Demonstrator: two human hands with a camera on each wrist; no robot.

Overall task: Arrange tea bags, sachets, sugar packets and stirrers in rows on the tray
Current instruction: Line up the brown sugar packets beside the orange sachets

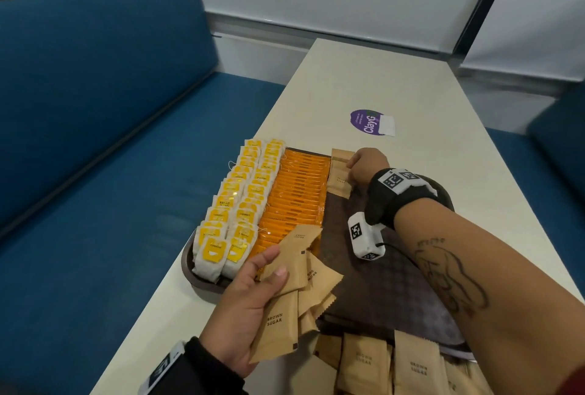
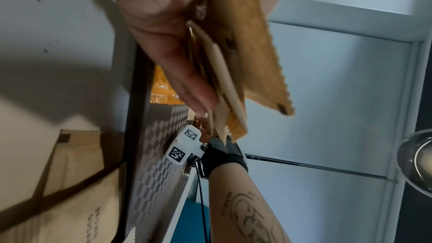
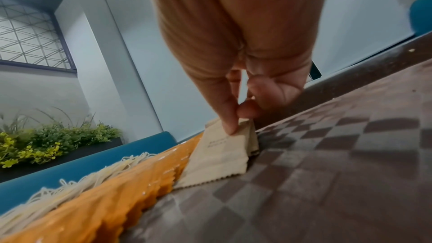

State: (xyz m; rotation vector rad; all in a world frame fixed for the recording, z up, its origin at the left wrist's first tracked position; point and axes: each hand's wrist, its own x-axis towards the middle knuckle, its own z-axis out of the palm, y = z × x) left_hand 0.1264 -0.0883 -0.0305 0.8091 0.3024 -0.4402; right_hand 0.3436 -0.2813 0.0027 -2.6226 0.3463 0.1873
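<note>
A dark brown tray [image 1: 395, 271] with a checkered floor holds two rows of yellow-labelled tea bags [image 1: 234, 204] at its left and a row of orange sachets [image 1: 294, 198] beside them. At the tray's far end my right hand [image 1: 364, 166] pinches a brown sugar packet [image 1: 340, 177] that leans against the orange sachets [image 3: 131, 191]; thumb and finger grip the packet's [image 3: 222, 154] top edge. My left hand [image 1: 253, 296] grips a fanned bunch of brown sugar packets [image 1: 294, 287] over the tray's near left corner. The same bunch [image 2: 252, 58] fills the left wrist view.
More brown sugar packets [image 1: 389, 366] lie loose on the pale table [image 1: 395, 78] in front of the tray. A purple round sticker [image 1: 367, 121] lies farther along the table. Blue bench seats [image 1: 95, 141] flank the table on both sides.
</note>
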